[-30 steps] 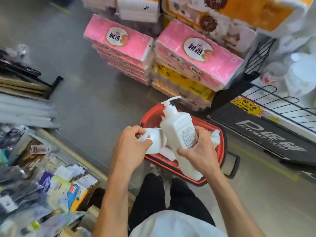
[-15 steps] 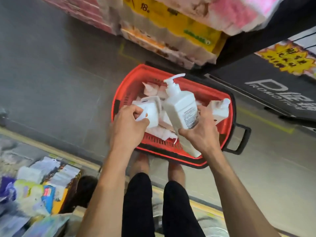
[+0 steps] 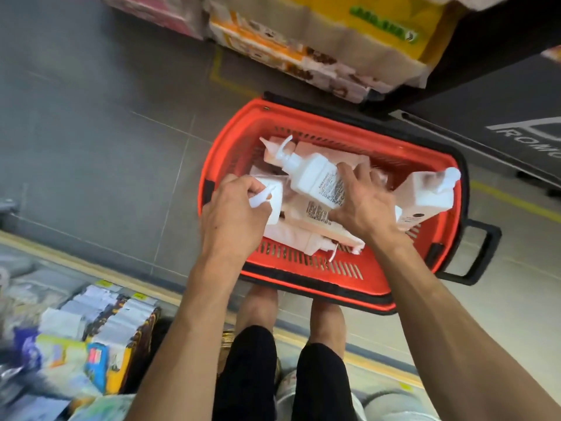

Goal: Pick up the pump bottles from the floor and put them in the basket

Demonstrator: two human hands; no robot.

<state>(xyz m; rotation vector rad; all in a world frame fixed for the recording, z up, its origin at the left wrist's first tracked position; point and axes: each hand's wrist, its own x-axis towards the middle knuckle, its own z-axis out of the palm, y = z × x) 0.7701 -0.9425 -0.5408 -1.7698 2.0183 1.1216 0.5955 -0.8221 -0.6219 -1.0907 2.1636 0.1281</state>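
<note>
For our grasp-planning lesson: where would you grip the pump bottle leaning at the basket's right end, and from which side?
Best grip the pump bottle across its flat-sided body just below the pump, likely from above and the right: that end sticks up free, while its lower end sits down in the basket, partly behind the right hand.

Red slotted basket (image 3: 303,265), white pump bottles (image 3: 315,180), grey floor (image 3: 91,132).
</note>
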